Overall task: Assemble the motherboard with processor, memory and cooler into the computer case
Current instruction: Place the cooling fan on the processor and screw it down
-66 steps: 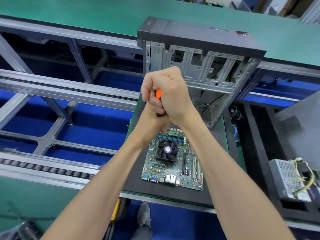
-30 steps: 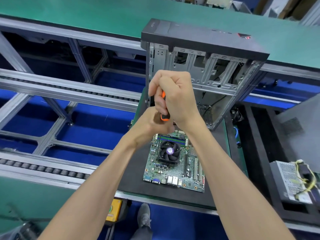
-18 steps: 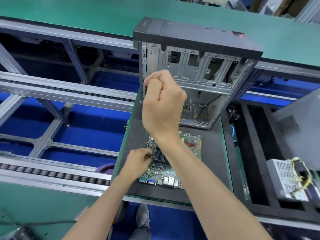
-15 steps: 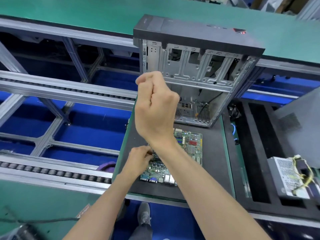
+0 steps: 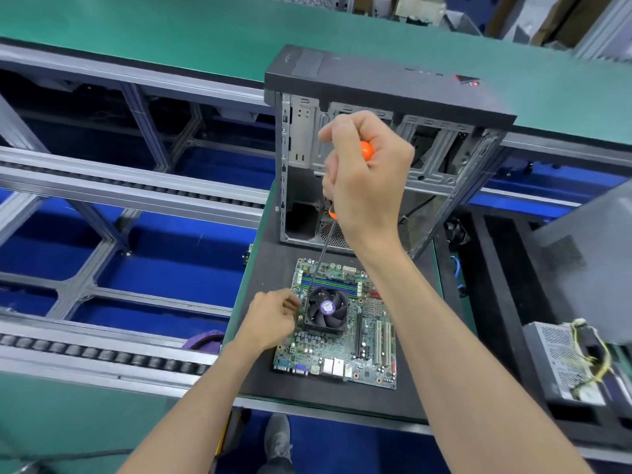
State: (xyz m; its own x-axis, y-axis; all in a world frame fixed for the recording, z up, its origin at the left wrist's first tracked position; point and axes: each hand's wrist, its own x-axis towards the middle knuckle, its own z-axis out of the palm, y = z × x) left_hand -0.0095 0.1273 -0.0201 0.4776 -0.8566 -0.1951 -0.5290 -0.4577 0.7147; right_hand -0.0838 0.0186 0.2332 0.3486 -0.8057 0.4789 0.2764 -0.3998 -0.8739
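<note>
Right hand (image 5: 367, 172) raised, far from the body, fingers curled in a fist-like grip, forearm extended from near right. Left hand (image 5: 273, 318) lower and nearer, fingers bunched at the tips, forearm extended from near left.

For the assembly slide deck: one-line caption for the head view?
Right hand drives an orange-handled screwdriver at the cooler on the motherboard; left hand steadies it.

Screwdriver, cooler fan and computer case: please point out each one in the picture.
screwdriver (image 5: 366, 151), head view, on the orange end of its handle.
cooler fan (image 5: 326, 307), head view, on its purple hub sticker.
computer case (image 5: 383, 87), head view, on its dark top panel.
</note>
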